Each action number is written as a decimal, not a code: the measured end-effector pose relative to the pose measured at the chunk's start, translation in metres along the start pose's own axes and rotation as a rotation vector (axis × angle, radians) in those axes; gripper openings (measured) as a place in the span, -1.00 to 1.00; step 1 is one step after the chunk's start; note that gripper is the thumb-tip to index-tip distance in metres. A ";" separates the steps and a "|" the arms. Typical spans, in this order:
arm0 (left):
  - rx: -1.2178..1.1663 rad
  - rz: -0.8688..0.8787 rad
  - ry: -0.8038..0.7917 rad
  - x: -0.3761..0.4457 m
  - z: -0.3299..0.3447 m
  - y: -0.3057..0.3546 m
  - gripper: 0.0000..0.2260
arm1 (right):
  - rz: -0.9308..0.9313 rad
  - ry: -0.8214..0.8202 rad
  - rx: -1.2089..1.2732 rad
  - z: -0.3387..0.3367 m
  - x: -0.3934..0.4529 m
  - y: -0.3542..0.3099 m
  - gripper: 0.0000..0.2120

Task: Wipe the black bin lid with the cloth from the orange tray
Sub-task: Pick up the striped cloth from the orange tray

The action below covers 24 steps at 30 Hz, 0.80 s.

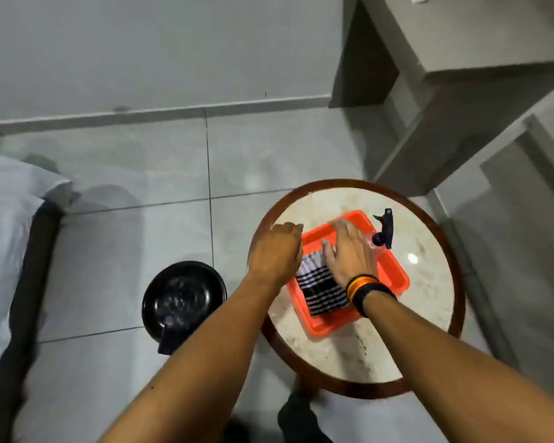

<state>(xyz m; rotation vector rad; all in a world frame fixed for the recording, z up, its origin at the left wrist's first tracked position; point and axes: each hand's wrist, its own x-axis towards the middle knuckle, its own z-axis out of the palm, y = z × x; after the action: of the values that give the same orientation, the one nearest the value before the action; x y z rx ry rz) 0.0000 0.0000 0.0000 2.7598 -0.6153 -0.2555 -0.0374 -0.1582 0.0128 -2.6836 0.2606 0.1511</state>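
An orange tray [394, 276] sits on a small round marble-topped table [422, 302]. A folded black-and-white checked cloth [320, 290] lies in the tray. My right hand [349, 251] rests flat on the far end of the cloth, fingers spread, not gripping it. My left hand [277, 251] hovers at the tray's left edge with fingers curled; whether it touches the tray or cloth is hidden. The black bin lid [181, 298], round and glossy, is on the bin on the floor left of the table.
A dark blue spray bottle [385, 233] stands at the tray's far right corner. A bed with white sheets [7, 225] fills the left edge. Grey cabinets [461, 91] stand behind and right of the table. Grey tiled floor [135, 174] lies between bed and table.
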 end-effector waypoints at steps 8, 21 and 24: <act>-0.089 -0.137 -0.148 0.014 0.098 0.019 -0.66 | 0.334 -0.219 0.024 0.081 -0.016 0.078 -0.41; 0.012 -0.159 -0.087 0.044 0.161 0.012 -0.74 | 0.403 -0.074 0.042 0.133 0.002 0.097 -0.40; -0.155 -0.200 -0.076 0.042 0.158 0.009 -0.77 | 0.442 -0.020 0.218 0.133 0.004 0.095 -0.49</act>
<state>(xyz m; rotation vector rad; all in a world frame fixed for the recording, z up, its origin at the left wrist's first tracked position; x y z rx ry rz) -0.0034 -0.0660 -0.1496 2.6705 -0.3217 -0.4355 -0.0620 -0.1850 -0.1464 -2.3704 0.8125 0.2652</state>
